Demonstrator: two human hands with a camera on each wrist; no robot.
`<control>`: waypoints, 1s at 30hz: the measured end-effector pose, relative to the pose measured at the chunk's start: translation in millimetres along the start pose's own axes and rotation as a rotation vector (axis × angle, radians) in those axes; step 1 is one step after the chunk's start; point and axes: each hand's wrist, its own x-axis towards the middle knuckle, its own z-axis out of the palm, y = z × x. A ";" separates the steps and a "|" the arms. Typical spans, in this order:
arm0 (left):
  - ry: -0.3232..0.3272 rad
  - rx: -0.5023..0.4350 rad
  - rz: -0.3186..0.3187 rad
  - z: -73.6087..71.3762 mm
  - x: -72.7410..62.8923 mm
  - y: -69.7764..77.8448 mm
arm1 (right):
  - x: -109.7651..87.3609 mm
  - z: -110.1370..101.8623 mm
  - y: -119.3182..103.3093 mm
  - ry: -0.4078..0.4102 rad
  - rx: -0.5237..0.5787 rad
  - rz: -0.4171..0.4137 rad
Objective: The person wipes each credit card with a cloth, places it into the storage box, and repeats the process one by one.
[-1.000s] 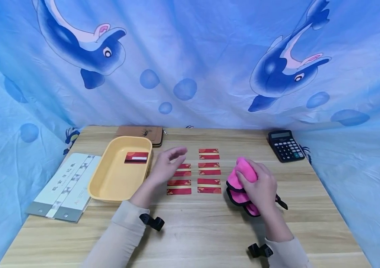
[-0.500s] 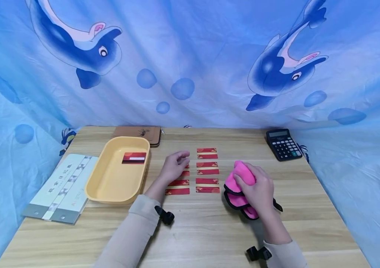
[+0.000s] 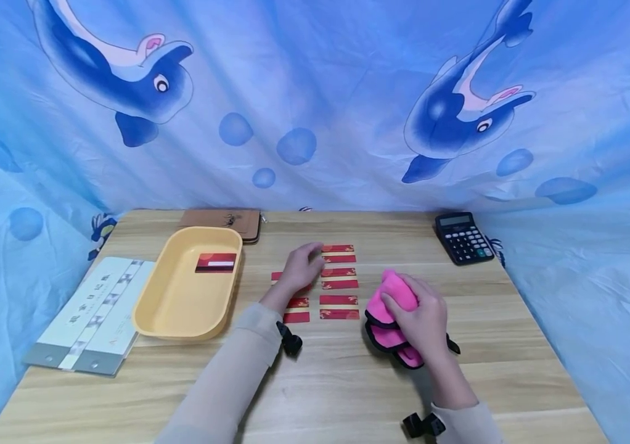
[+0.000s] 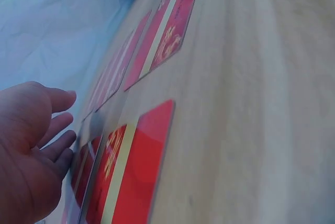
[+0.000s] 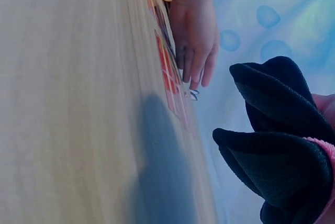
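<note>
Red cards (image 3: 339,306) with a cream stripe lie on the table in two columns. My left hand (image 3: 299,270) reaches over the left column and hides part of it; the fingers are loosely bent and hold nothing. In the left wrist view, that hand (image 4: 31,150) is beside a red card (image 4: 144,164), and I cannot tell whether its fingertips touch the cards. My right hand (image 3: 425,317) grips a bunched pink cloth (image 3: 398,295) with black edging, right of the cards. Black folds of the cloth (image 5: 272,156) fill the right of the right wrist view.
A yellow tray (image 3: 143,314) at the left contains one red card (image 3: 216,263). A brown wallet-like case (image 3: 223,222) lies behind it, and a pale ledger-like book (image 3: 90,314) to its left. A black calculator (image 3: 463,238) rests at the back right. A blue curtain (image 3: 315,92) encloses the table.
My left hand has moved right, from the tray side across the left column of cards towards the right column. My right hand keeps its grip on the cloth. The head view has shifted slightly.
</note>
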 end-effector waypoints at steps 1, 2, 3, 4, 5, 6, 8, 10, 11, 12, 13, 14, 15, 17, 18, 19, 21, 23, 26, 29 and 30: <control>-0.006 0.009 -0.004 0.9 2.5 0.1 | -0.9 0.3 0.1 -0.004 0.000 0.003; -0.012 0.016 -0.009 1.6 5.1 -0.2 | -1.7 0.5 0.4 -0.007 0.000 0.003; -0.017 0.024 -0.011 2.3 7.9 -0.7 | -2.3 0.5 0.5 -0.009 0.001 0.002; -0.022 0.030 -0.011 2.7 10.7 -1.1 | -2.7 0.5 0.7 -0.011 0.003 0.002; -0.026 0.030 -0.013 2.8 13.1 -1.0 | -3.1 0.6 1.1 -0.015 0.005 0.002; -0.031 0.035 -0.017 2.9 15.5 -1.5 | -3.5 0.7 1.6 -0.018 0.004 0.000; -0.039 0.046 -0.017 2.8 19.6 -1.9 | -4.1 0.8 2.4 -0.027 0.000 -0.003; -0.045 0.069 -0.013 2.9 22.4 -1.4 | -4.8 0.7 3.2 -0.035 0.001 -0.004; -0.050 0.083 -0.012 3.2 23.4 -1.1 | -5.2 0.6 3.7 -0.039 0.001 -0.005; -0.056 0.104 -0.012 3.6 24.3 -0.8 | -5.4 0.4 3.9 -0.042 0.001 -0.007; -0.060 0.122 -0.011 4.0 25.0 -0.1 | -5.8 0.3 4.2 -0.043 0.001 -0.010; -0.062 0.135 -0.011 4.4 25.8 0.6 | -6.2 0.2 4.6 -0.044 0.002 -0.013; -0.064 0.145 -0.011 4.6 26.2 1.9 | -6.4 0.2 4.9 -0.046 0.002 -0.018; -0.069 0.159 -0.014 4.5 26.4 4.2 | -7.1 0.8 5.4 -0.051 0.001 -0.030; -0.070 0.162 -0.017 4.3 26.4 5.2 | -7.4 1.2 5.6 -0.053 0.000 -0.036; -0.069 0.161 -0.019 4.0 26.5 6.0 | -7.6 1.5 5.6 -0.057 -0.001 -0.042; -0.065 0.152 -0.021 3.4 26.4 7.2 | -7.5 1.8 5.5 -0.063 -0.001 -0.046; -0.056 0.145 -0.022 2.9 26.6 6.9 | -7.5 2.0 5.4 -0.063 -0.001 -0.046; -0.039 0.114 -0.008 2.5 27.0 4.5 | -7.6 1.7 6.0 -0.061 -0.002 -0.038; -0.018 0.053 0.017 2.0 27.3 1.3 | -8.1 0.9 7.3 -0.054 0.000 -0.031; -0.010 0.028 0.023 1.7 27.1 0.2 | -8.3 0.7 7.8 -0.054 0.001 -0.028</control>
